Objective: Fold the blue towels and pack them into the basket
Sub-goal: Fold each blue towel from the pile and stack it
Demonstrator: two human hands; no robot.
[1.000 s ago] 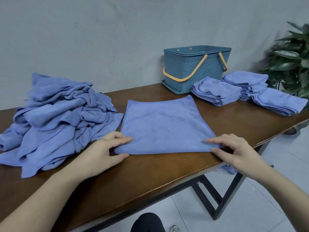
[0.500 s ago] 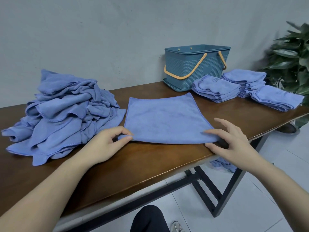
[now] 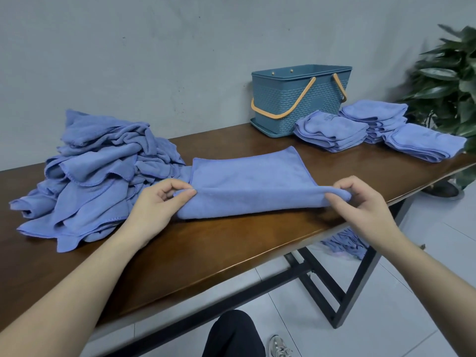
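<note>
Left hand [image 3: 157,202] and right hand [image 3: 360,202] each pinch a near corner of the soft, napped towel [image 3: 247,186], its near edge lifted and rolled over on the glossy wooden surface [image 3: 206,248]. Woven-pattern plastic basket [image 3: 296,99] stands behind; a rumpled pile [image 3: 98,176] lies left, folded stacks [image 3: 332,130] right.

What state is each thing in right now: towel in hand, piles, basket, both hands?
towel: near edge lifted, half-fold begun
left hand: pinches its near-left corner
right hand: pinches its near-right corner
unfolded pile: heaped, crumpled
folded stacks: three, beside the basket
basket: upright, handles down, inside hidden
</note>
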